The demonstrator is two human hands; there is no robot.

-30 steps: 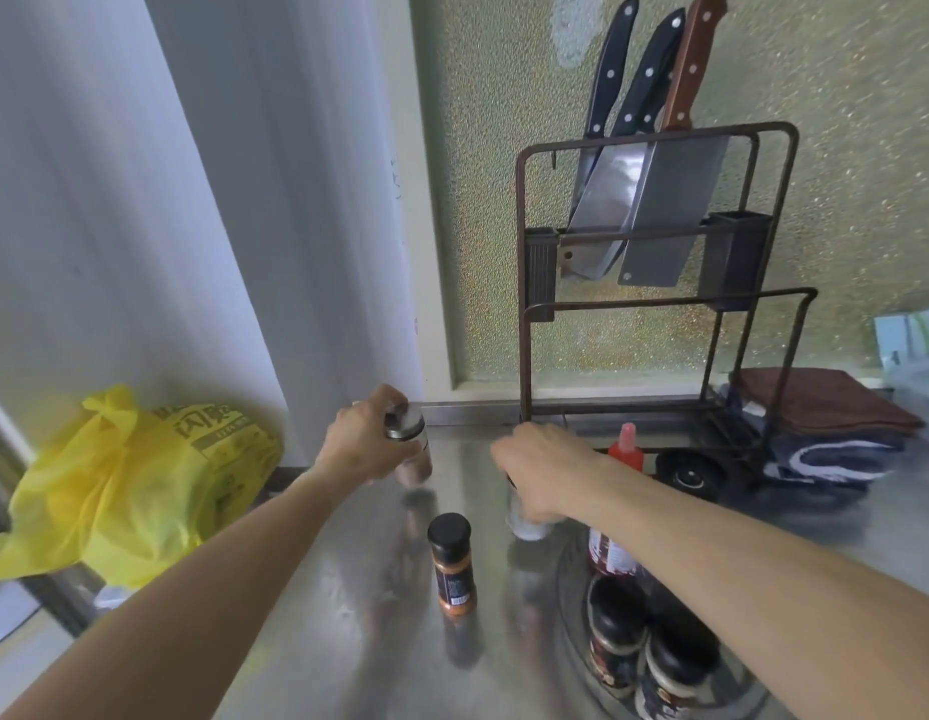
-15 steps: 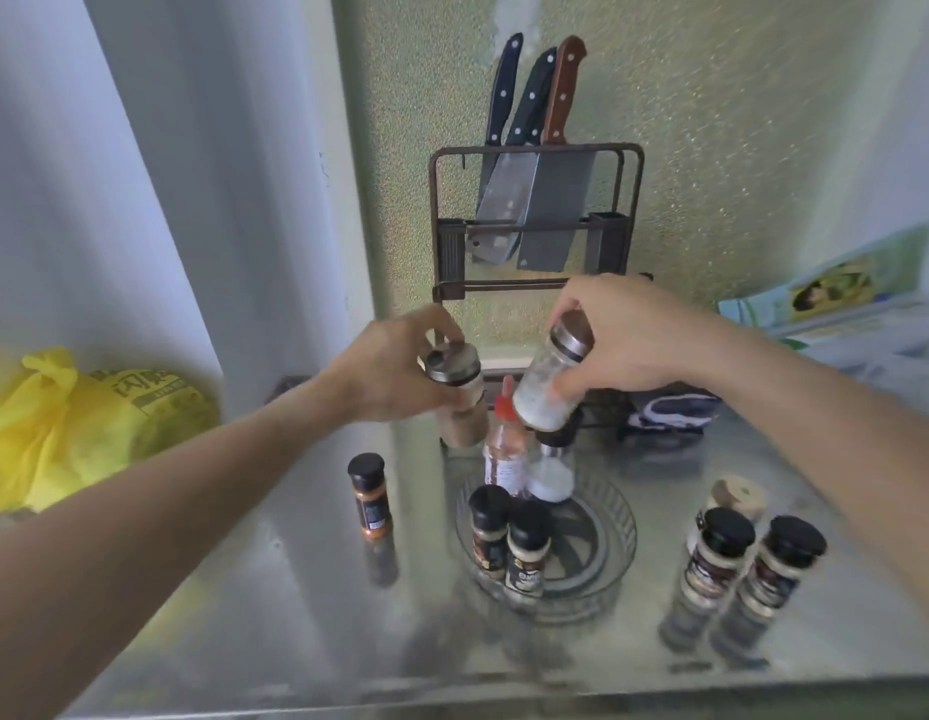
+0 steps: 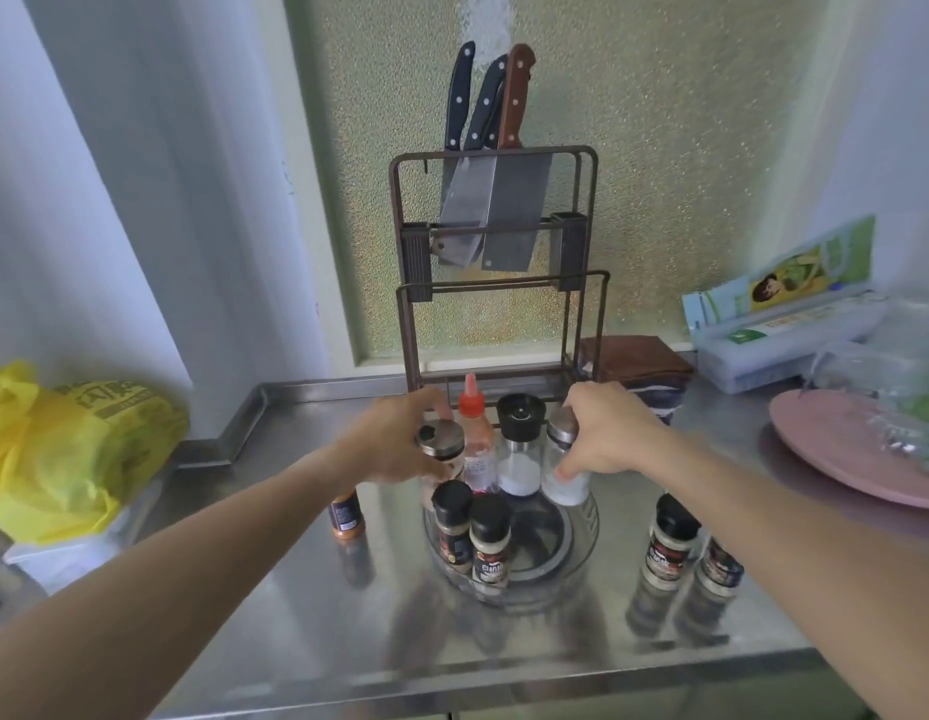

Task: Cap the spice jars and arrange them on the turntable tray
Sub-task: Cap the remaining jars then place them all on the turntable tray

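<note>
A clear round turntable tray (image 3: 581, 543) sits mid-counter. My left hand (image 3: 394, 441) grips a steel-capped shaker (image 3: 441, 446) at the tray's back left. My right hand (image 3: 602, 433) grips a steel-capped glass jar of white powder (image 3: 566, 480) at the tray's back right. Between them on the tray stand a red-capped squeeze bottle (image 3: 475, 433) and a black-topped grinder (image 3: 519, 449). Two black-capped spice jars (image 3: 472, 532) stand at the tray's front left. An orange-labelled jar (image 3: 346, 514) stands on the counter left of the tray, partly behind my left arm. Two black-capped jars (image 3: 680, 548) stand to the right.
A knife rack (image 3: 496, 262) with cleavers stands behind the tray, folded cloths (image 3: 633, 361) beside it. A pink plate (image 3: 857, 449) and boxes (image 3: 779, 324) are at right. A yellow plastic bag (image 3: 62, 444) lies at left. The steel counter's front edge (image 3: 504, 683) is near.
Both hands have come down from above with their jars, which now stand at the back of the tray. The view has pulled back and steadied.
</note>
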